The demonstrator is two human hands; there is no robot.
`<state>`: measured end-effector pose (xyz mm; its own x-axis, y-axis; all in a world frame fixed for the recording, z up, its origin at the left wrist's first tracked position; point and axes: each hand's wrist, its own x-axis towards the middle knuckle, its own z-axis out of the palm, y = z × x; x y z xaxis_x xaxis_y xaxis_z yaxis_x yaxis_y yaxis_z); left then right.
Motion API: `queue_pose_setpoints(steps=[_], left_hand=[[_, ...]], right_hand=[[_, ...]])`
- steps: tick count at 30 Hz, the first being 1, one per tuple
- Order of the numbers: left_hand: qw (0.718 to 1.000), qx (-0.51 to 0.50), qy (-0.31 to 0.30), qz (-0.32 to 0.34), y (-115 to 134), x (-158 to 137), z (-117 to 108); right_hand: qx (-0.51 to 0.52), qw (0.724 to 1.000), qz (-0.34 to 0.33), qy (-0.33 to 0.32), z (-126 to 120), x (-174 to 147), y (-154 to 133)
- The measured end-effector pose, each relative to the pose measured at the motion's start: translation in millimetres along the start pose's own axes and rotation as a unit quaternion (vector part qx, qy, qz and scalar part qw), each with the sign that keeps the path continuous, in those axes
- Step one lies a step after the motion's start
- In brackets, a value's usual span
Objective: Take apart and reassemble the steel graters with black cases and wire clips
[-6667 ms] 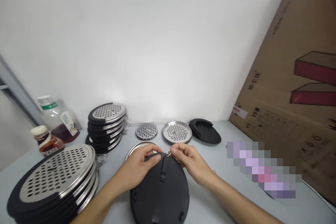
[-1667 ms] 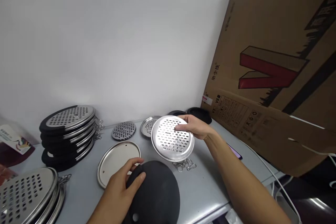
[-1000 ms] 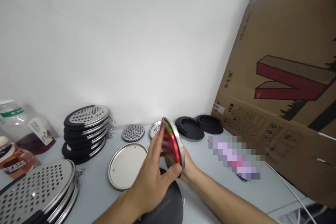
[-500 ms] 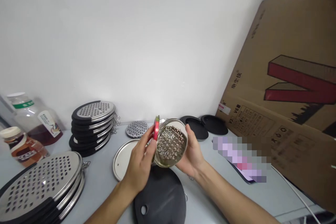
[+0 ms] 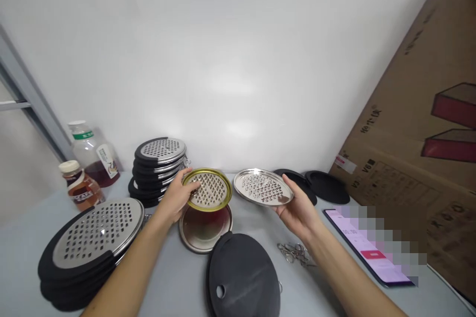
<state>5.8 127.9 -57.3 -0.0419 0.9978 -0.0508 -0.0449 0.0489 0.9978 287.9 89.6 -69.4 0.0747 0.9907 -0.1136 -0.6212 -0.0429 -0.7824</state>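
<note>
My left hand [image 5: 177,197] grips the left edge of a round grater disc with a gold rim [image 5: 225,200], thumb on top. A plain round metal plate [image 5: 203,237] lies on the table beneath it. Held by its right edge in my right hand [image 5: 297,210] is a shiny silver grater disc [image 5: 260,187], tilted slightly with its raised teeth up. The two discs are apart. Closer to me lies a black round piece [image 5: 245,277] with a small hole and a metal ring at its side.
Stacks of black-rimmed graters stand at the back left [image 5: 163,148] and front left [image 5: 96,233]. Two bottles [image 5: 94,156] are behind them. Loose metal rings [image 5: 295,253], black discs [image 5: 327,187], a phone [image 5: 366,247] and a large cardboard box [image 5: 416,124] are on the right.
My hands have moved apart, each with one grater disc, which were close together and tilted upright before. The discs now lie flatter. The view has shifted, bringing the loose rings into sight.
</note>
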Motion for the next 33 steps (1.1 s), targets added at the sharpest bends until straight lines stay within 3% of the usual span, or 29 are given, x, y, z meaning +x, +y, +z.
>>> queue_pose_setpoints(steps=[3, 8, 11, 14, 17, 20, 25, 30, 33], left_hand=[[0.994, 0.104, -0.045, 0.004, 4, -5, -17], [0.958, 0.269, -0.079, 0.052, -3, -8, -21], [0.927, 0.351, -0.090, 0.099, -12, -6, -21], [0.896, 0.410, -0.082, 0.150, -15, -7, -23], [0.870, 0.439, -0.112, 0.193, -14, -15, -23], [0.836, 0.468, -0.191, 0.213, -13, -24, -20], [0.814, 0.497, -0.209, 0.216, -16, -30, -15], [0.799, 0.521, -0.189, 0.234, -14, -33, -9], [0.793, 0.530, -0.183, 0.238, -12, -35, -6]], right_hand=[[-0.087, 0.990, -0.080, 0.076, -11, 23, 6], [-0.188, 0.976, -0.097, 0.045, -17, 46, 15], [-0.254, 0.958, -0.121, 0.059, -23, 47, 15], [-0.310, 0.930, -0.173, 0.100, -31, 42, 11], [-0.428, 0.856, -0.265, 0.114, -34, 33, 11], [-0.548, 0.775, -0.312, 0.047, -27, 18, 19], [-0.602, 0.745, -0.249, -0.139, -3, -11, 43], [-0.597, 0.746, -0.220, -0.198, 9, -19, 58], [-0.595, 0.731, -0.226, -0.246, 8, -19, 61]])
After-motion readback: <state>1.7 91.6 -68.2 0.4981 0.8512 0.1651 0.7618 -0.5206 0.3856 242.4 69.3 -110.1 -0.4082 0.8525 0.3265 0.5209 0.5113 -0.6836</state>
